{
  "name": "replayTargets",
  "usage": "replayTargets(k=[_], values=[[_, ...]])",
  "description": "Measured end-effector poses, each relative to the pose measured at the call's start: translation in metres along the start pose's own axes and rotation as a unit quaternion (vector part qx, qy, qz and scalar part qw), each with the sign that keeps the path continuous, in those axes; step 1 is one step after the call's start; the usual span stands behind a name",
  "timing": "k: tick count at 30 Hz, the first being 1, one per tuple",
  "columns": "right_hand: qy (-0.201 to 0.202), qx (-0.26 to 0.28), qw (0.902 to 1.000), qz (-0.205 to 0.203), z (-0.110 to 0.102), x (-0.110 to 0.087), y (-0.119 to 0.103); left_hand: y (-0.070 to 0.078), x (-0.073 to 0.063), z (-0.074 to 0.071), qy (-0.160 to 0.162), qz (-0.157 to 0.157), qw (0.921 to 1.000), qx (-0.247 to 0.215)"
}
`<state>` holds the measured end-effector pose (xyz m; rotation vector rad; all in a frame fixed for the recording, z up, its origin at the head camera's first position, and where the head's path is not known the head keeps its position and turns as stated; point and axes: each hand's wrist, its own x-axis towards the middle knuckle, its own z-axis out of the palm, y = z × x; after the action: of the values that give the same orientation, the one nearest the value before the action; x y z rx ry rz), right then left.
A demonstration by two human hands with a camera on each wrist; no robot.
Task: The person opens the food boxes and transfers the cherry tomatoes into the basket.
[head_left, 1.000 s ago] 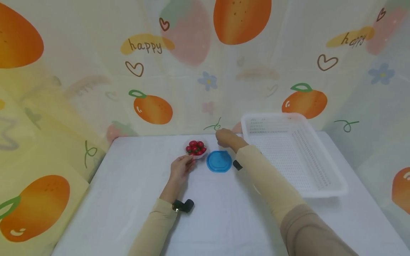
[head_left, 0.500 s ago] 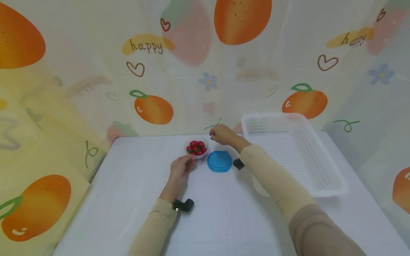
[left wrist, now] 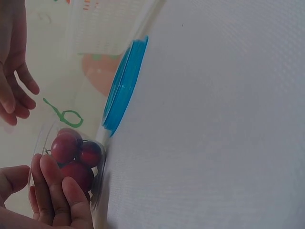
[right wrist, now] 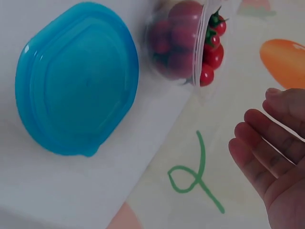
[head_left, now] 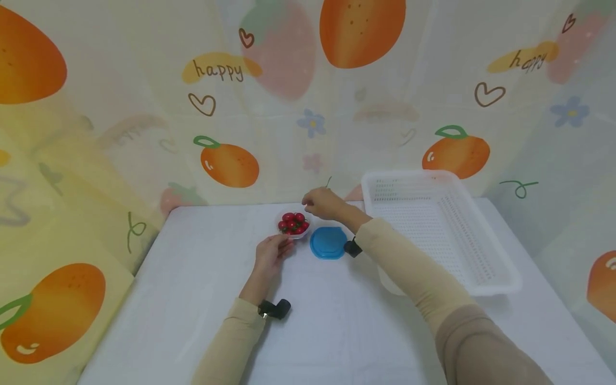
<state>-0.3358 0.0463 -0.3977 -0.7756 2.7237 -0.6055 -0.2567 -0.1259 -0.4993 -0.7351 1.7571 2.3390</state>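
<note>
A clear plastic container (right wrist: 204, 43) filled with several cherry tomatoes (head_left: 293, 223) stands near the back of the table. My left hand (head_left: 271, 255) holds it by its near rim; in the left wrist view the fingers (left wrist: 53, 183) lie against its side, partly hiding the tomatoes (left wrist: 78, 172). Just beyond the container's right side, my right hand (head_left: 324, 204) hovers with nothing in it. The right wrist view has its fingers (right wrist: 259, 155) loosely bent and apart from the container. Flat on the cloth lies a blue lid (head_left: 329, 243), to the right of the container.
To the right, a large white perforated basket (head_left: 515, 283) stands with the right forearm reaching across its left edge. White cloth covers the table (head_left: 192, 321). A fruit-printed backdrop (head_left: 279, 133) rises behind the table's far edge.
My right hand has moved left, from beside the basket toward the tomato container, and its fingers have loosened. The left hand, container and lid keep their places.
</note>
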Motion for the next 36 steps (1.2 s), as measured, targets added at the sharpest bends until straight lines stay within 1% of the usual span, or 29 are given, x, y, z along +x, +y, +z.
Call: replayTargets(k=[6, 10, 15, 18, 23, 26, 30, 36], values=[[-0.009, -0.001, 0.9999, -0.013, 0.011, 0.007, -0.008, 0.0, 0.001, 0.0, 0.008, -0.006, 0.9999, -0.003], [-0.018, -0.002, 0.9997, -0.016, 0.019, 0.011, -0.013, 0.0, 0.002, -0.001, 0.008, -0.002, 0.9999, -0.006], [-0.017, 0.002, 0.9995, -0.025, 0.03, 0.017, -0.015, 0.0, 0.003, -0.002, 0.01, 0.004, 0.9998, -0.015], [-0.016, -0.009, 0.9994, -0.03, 0.036, 0.021, -0.015, 0.0, 0.003, -0.003, 0.009, 0.003, 0.9998, -0.016], [-0.012, -0.043, 0.9983, -0.038, 0.044, 0.025, -0.02, 0.003, 0.004, -0.005, 0.005, 0.008, 0.9997, -0.02], [-0.012, -0.063, 0.9976, -0.025, 0.05, 0.027, -0.025, 0.005, 0.003, -0.006, 0.006, 0.012, 0.9998, -0.017], [-0.008, -0.096, 0.9954, 0.0, 0.058, 0.028, -0.028, 0.004, 0.004, -0.007, 0.006, 0.013, 0.9998, -0.012], [0.01, -0.122, 0.9924, 0.016, 0.066, 0.029, -0.027, 0.001, 0.006, -0.005, -0.002, 0.014, 0.9998, -0.016]])
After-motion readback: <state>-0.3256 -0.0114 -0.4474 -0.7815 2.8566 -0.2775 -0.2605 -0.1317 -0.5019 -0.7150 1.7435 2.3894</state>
